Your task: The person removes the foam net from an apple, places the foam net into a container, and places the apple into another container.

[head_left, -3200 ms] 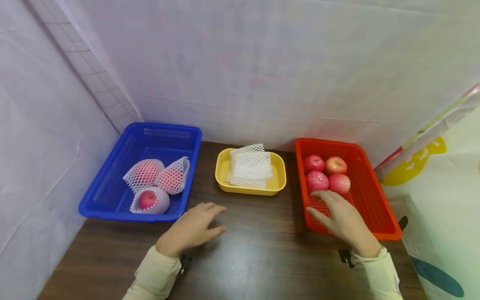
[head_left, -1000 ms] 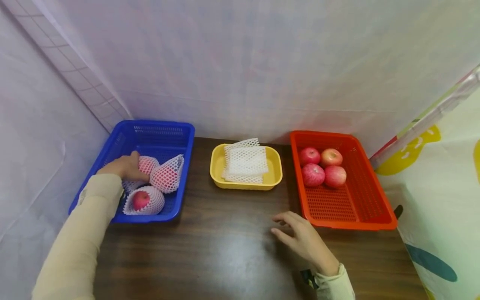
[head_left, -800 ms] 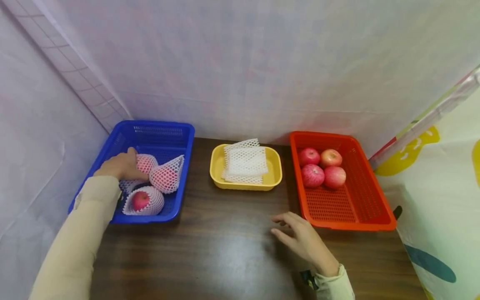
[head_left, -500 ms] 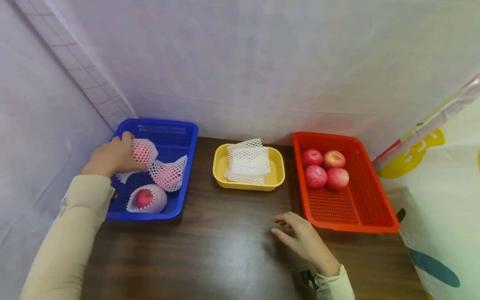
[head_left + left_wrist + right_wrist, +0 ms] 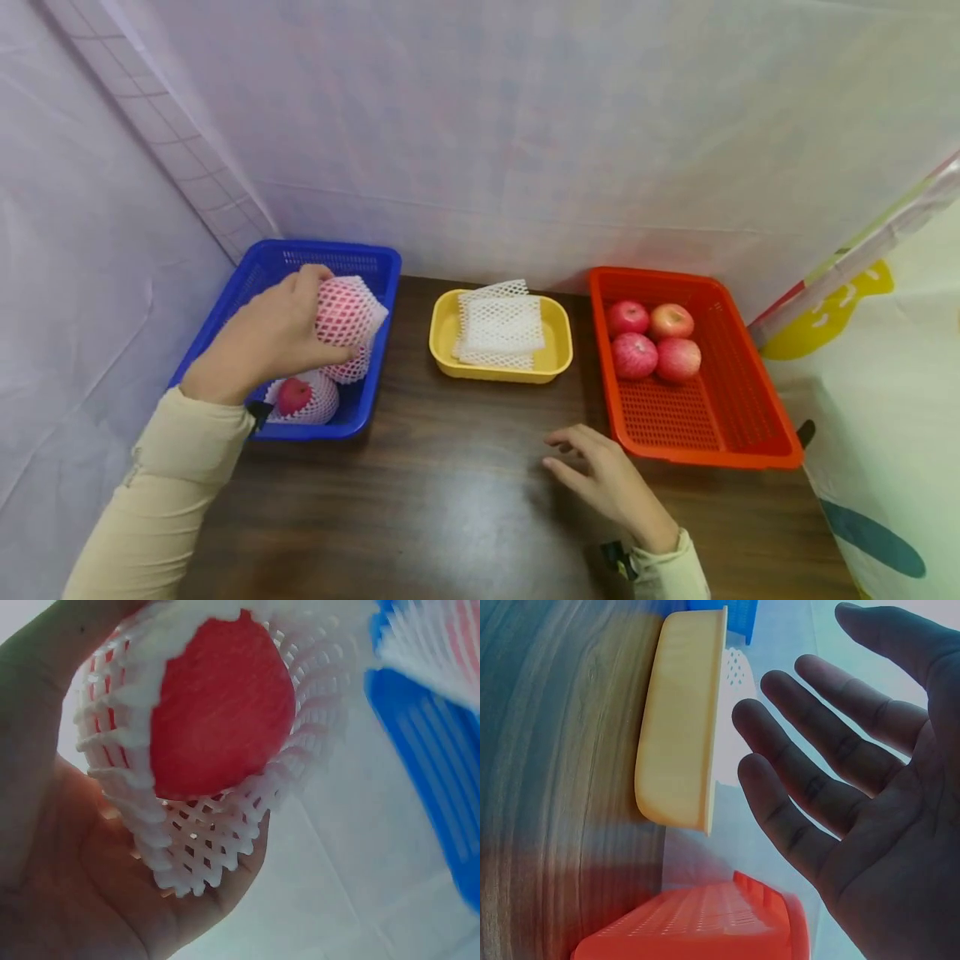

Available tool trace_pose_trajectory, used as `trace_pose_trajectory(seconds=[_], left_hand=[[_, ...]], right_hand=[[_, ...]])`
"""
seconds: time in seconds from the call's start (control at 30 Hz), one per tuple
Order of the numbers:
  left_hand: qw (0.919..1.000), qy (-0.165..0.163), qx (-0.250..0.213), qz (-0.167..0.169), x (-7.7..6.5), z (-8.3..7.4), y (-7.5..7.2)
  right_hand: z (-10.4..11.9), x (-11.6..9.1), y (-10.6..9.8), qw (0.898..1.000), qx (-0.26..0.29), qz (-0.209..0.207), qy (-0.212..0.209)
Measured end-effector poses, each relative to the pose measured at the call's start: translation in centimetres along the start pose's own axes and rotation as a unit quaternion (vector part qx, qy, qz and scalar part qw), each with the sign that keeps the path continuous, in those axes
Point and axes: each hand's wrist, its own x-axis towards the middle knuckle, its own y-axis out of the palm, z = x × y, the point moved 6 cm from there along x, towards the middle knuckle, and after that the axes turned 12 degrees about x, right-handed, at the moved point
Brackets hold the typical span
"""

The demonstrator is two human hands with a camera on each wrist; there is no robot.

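Fingers (image 5: pixel 308 285) round apple (image 5: pixel 221 712) — brown table (image 5: pixel 450 508), sheeting (image 5: pixel 487 150)

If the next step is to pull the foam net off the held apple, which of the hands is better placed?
Probably the right hand: it is empty, with relaxed fingers, while the left hand is busy gripping the netted apple.

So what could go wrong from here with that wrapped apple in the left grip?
Two risks. In the left wrist view the net sleeve gapes, leaving a broad patch of the held apple bare, so the fruit might slip out if tipped that way. And the left grip holds it up, seemingly over the blue basket; if dropped, it could knock the other wrapped apples there.
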Motion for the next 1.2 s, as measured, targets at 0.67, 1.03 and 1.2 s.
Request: trace_pose_trajectory(seconds=[0.67, 1.03, 1.2], left_hand=[[0.9795, 0.199, 0.027, 0.023, -2.4, -14.1, 14.6], [0.978, 0.198, 0.003, 0.067, -4.1, -14.7, 18.2], [0.9805, 0.177, -0.018, 0.083, -4.5, -14.3, 18.5]], right_hand=[[-0.5, -0.5, 0.0, 1.0, 0.008, 0.004, 0.008], [-0.6, -0.6, 0.2, 1.0, 0.008, 0.005, 0.021], [-0.7, -0.7, 0.4, 1.0, 0.004, 0.003, 0.018]])
